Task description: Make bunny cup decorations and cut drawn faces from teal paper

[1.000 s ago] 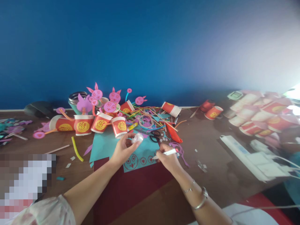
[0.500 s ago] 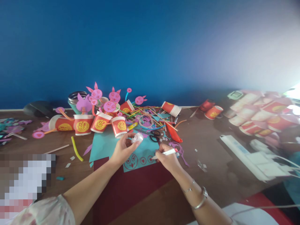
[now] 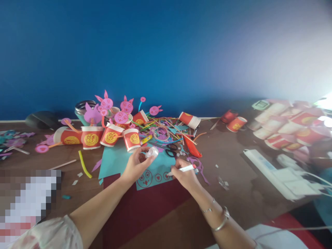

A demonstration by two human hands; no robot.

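A white marker with a red end (image 3: 188, 168) is pinched in my right hand (image 3: 183, 173), its tip at the rightmost small circle drawn on the blue paper (image 3: 160, 160). On that paper are a big red face and small circles with hearts inside. My left hand (image 3: 136, 164) is closed on a small, whitish, translucent roll (image 3: 151, 152), which looks like a tape roll, held over the paper left of the marker. Dark red paper (image 3: 124, 204) lies beneath. Black-handled scissors (image 3: 171, 150) rest just beyond the roll.
Red paper cups (image 3: 111, 135) with pink paper rabbit heads stand at the back left. Behind the paper lies a heap of coloured straws (image 3: 166, 126). To the right are a white power strip (image 3: 269, 173) and a pile of cups (image 3: 293, 124).
The marker tip has shifted slightly left at the rightmost small circle. My left hand and the roll have stayed in place.
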